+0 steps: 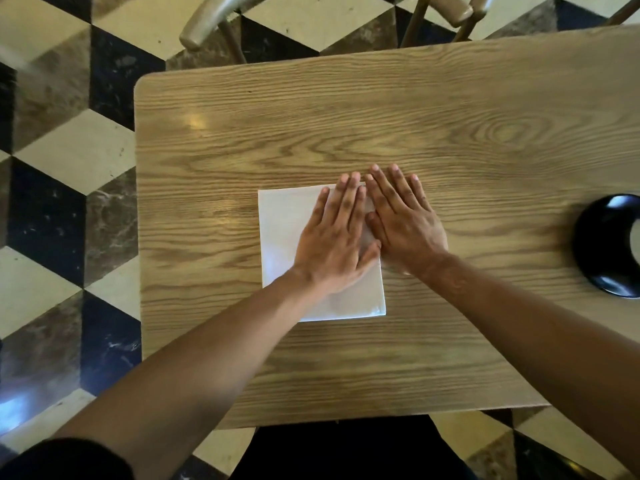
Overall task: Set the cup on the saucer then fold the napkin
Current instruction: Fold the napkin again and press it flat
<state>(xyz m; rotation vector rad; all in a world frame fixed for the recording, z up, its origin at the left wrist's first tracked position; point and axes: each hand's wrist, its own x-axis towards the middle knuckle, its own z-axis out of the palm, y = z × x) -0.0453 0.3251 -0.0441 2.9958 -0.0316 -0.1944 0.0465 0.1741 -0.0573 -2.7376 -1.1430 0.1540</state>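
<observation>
A white napkin (287,233) lies flat on the wooden table (381,116), a folded rectangle left of centre. My left hand (334,244) presses flat on its right half, fingers together and pointing away from me. My right hand (403,220) lies flat beside it, over the napkin's right edge and partly on the bare wood. Both palms face down and grip nothing. At the far right edge of the view sits a black saucer (602,258), cut off by the frame, with something pale on it that I cannot identify.
The table's left edge (136,237) and near edge drop to a black, cream and brown tiled floor (62,188). A wooden chair (221,22) stands behind the far edge. Bare wood stretches between the napkin and the saucer.
</observation>
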